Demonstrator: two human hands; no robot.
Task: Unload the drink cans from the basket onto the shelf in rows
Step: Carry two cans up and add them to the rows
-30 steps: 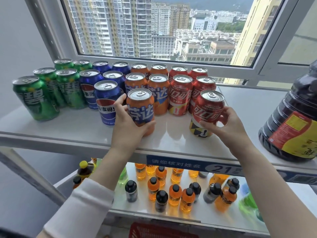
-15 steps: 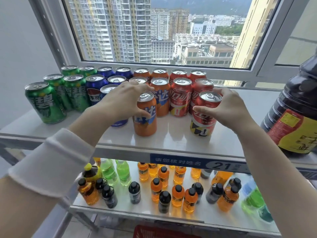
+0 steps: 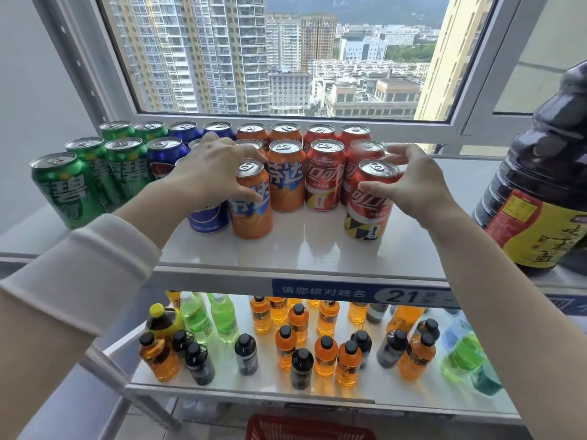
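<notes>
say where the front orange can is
Head view: the front orange can stands left of centre on the top shelf, gripped by the left hand, beside a blue can on its left, with the front red can further right.

High-rise room by a window, in daylight
A white-framed window (image 3: pixel 286 58) fills the back, showing tall apartment towers (image 3: pixel 197 52) and dark hills (image 3: pixel 365 6) beyond; a plain grey wall (image 3: pixel 35 74) stands at left, pale floor tiles (image 3: pixel 149 428) below.
</notes>
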